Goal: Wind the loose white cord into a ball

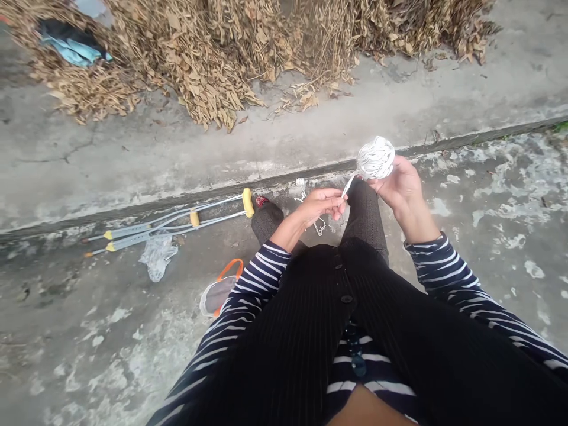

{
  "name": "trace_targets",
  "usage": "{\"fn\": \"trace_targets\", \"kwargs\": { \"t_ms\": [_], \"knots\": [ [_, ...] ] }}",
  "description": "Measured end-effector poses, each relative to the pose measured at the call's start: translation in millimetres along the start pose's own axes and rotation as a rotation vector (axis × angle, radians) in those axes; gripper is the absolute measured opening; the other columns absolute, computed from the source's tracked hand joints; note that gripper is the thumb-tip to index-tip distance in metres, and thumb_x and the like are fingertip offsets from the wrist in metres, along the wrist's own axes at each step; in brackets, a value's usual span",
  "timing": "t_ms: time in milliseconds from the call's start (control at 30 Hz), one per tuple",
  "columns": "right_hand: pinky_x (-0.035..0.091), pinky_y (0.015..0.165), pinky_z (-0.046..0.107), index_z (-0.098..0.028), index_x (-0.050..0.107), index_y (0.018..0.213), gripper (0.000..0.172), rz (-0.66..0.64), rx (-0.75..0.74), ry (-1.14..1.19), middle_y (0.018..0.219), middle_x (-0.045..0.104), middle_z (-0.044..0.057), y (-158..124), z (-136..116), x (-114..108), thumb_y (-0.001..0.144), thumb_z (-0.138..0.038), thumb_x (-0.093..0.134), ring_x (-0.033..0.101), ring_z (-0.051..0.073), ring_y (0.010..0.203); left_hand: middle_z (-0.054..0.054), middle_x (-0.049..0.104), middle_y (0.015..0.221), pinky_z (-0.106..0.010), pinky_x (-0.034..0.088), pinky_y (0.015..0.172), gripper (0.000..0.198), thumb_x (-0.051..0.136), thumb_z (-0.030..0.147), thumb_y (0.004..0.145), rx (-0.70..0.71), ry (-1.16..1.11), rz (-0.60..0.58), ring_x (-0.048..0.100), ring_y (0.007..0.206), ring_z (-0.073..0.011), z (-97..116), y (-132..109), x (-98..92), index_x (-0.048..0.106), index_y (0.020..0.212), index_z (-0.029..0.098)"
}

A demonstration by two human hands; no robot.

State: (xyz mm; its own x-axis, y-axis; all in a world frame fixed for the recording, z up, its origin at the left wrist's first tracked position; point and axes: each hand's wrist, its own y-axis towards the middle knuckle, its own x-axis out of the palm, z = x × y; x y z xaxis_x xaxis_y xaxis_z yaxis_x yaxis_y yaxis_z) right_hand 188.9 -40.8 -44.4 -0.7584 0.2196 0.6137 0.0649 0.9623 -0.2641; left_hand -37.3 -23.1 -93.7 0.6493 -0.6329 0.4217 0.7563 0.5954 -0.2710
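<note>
A ball of white cord (376, 157) rests in the fingers of my right hand (403, 189), above my right knee. From the ball a short length of cord runs down to my left hand (323, 207), whose thumb and fingers pinch it. Loose cord (322, 227) dangles below my left hand, between my legs. Near the foot of the ledge a small white piece (300, 182) shows beyond my left hand, with thin cord beside it; I cannot make out what it is.
Metal crutches (177, 220) with yellow pads lie at the left along the concrete ledge (284, 139). Beside them are a clear plastic bag (158, 255) and a grey bag with orange handles (217, 294). Dry stalks and leaves (213, 65) cover the ledge, with a blue and black cloth (73, 46) on them.
</note>
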Motion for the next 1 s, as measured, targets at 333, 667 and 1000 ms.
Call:
{"fn": "trace_targets", "kwargs": {
  "t_ms": [333,667,1000],
  "knots": [
    [0.053,0.053,0.024,-0.018,0.064,0.101,0.04,-0.004,-0.071,-0.055,0.092,0.067,0.003,-5.4,-7.0,6.0,0.065,-0.026,0.078,0.061,0.013,0.073,-0.005,0.073,0.08,-0.025,0.052,0.06,0.044,0.084,0.044,0.076,-0.091,-0.005,-0.065,0.065,0.057,-0.0094,-12.8,-6.7,-15.2,0.067,0.097,0.01],
    [0.063,0.077,0.032,-0.018,0.067,0.107,0.053,-0.046,-0.191,-0.173,0.106,0.068,0.006,-22.3,1.3,33.0,0.058,-0.017,0.088,0.067,0.021,0.099,-0.003,0.067,0.065,-0.022,0.043,0.049,0.031,0.081,0.035,0.077,-0.146,-0.115,-0.135,0.057,0.046,-0.009,-19.4,-5.1,-7.1,0.062,0.086,0.012],
    [0.055,0.11,0.04,-0.021,0.062,0.111,0.068,-0.418,-0.269,-0.618,0.127,0.065,0.007,-32.4,-14.1,46.7,0.055,-0.037,0.099,0.063,0.024,0.121,-0.003,0.065,0.058,-0.019,0.042,0.042,0.046,0.083,0.053,0.08,-0.281,0.055,-0.507,0.054,0.041,-0.0082,5.2,1.3,6.2,0.069,0.091,0.011]
  ]
}}
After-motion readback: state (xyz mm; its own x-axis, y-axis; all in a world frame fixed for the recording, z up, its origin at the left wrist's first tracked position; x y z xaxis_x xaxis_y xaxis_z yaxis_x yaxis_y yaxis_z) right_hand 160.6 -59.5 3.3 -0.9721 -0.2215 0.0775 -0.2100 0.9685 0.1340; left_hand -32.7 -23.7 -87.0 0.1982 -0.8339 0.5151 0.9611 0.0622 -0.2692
